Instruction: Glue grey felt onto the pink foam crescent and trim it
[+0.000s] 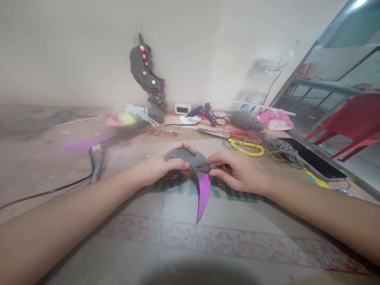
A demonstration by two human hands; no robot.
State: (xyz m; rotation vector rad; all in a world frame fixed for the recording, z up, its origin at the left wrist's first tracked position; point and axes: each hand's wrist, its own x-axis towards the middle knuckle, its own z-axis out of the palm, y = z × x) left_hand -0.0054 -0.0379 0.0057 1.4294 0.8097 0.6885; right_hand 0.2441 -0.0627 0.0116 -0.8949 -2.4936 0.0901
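Observation:
My left hand [175, 161] is closed around a crescent shape [204, 196], its thumb in front and fingers behind. Grey yarn [190, 157] wraps the crescent's upper part, while its lower tip is bare purple and points down toward me. My right hand [234, 168] grips a small pointed metal tool [203, 168] that looks like pliers. The tool's tip lies against the wrapped yarn near where the purple begins. Fingers hide most of its handles, so its exact kind is hard to make out.
Printed cardboard [184, 245] covers the tabletop. Behind my hands lie yellow-handled scissors [249, 149], orange-handled scissors [249, 137], a blue glue gun [204, 114], a white clock [182, 108] and tangled grey yarn [285, 152]. A phone [314, 160] lies right; a decorated grey crescent [141, 65] hangs on the wall.

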